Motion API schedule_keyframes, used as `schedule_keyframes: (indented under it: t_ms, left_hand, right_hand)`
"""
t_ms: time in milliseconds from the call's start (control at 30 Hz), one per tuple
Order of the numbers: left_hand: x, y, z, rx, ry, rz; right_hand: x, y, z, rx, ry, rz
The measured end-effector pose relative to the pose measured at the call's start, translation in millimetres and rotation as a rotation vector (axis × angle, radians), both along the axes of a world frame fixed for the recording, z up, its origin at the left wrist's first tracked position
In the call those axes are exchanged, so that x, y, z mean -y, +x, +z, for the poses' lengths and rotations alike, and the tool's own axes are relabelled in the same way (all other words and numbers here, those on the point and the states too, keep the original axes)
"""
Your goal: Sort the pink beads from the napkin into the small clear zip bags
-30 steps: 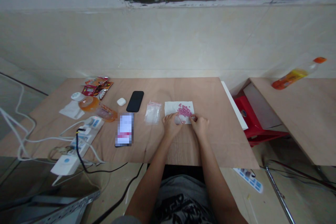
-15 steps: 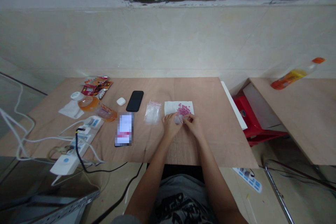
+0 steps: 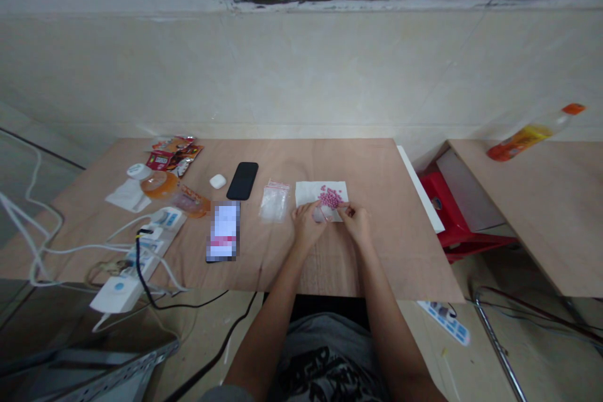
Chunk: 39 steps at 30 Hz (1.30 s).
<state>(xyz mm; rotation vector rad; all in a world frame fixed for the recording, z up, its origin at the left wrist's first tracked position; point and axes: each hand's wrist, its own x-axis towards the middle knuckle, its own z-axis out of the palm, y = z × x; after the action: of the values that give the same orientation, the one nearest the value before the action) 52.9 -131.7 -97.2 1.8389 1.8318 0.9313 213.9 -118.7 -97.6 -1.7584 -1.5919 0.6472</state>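
Several small pink beads (image 3: pixel 331 196) lie in a loose pile on a sheet of white paper (image 3: pixel 307 191) in front of me. My left hand (image 3: pixel 306 221) rests over the paper's near left corner, its fingers closed on a small clear zip bag (image 3: pixel 323 213) with a reddish edge. At the paper's right edge, beside the pile, my right hand (image 3: pixel 355 221) has its thumb and fingertips pinched together. Whatever may be between those tips is too small to make out. A stack of clear zip bags (image 3: pixel 274 202) lies left of the paper.
Further left on the wooden table (image 3: pixel 386 251) are a black phone (image 3: pixel 242 181), a lit phone (image 3: pixel 223 231), a white case (image 3: pixel 217 181), an orange bottle (image 3: pixel 176 195) and snack packets (image 3: pixel 174 154). A power strip (image 3: pixel 139 260) with cables crosses the left edge.
My right hand has moved right, away from the bag's opening, to the right side of the bead pile. The left hand stays in place with the bag.
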Motion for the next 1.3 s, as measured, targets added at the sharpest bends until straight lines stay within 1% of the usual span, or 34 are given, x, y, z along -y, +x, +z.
schedule_keyframes:
  t_ms: [67, 200, 600, 800, 1067, 1300]
  left_hand:
    - [0.2, 0.0, 1.2, -0.002, -0.007, -0.003]
    - [0.1, -0.4, 2.5, -0.007, -0.013, -0.006]
    - [0.4, 0.0, 3.7, 0.003, -0.014, 0.001]
    - [0.2, -0.5, 2.5, -0.001, -0.013, -0.004]
    - [-0.1, -0.2, 1.9, -0.011, -0.023, -0.002]
    - [-0.5, -0.7, -0.6, -0.008, 0.012, -0.004]
  right_hand:
    - [-0.7, 5.5, 1.5, 0.106, -0.011, -0.049]
    - [-3.1, 9.3, 4.4, 0.208, -0.039, -0.103]
    - [-3.7, 3.4, 10.1, 0.278, -0.102, -0.106]
    - [-3.6, 4.0, 10.8, 0.288, -0.097, -0.102]
    - [-1.8, 6.5, 4.8, 0.244, -0.068, -0.110]
    - [2.6, 5.5, -0.9, 0.056, 0.001, -0.084]
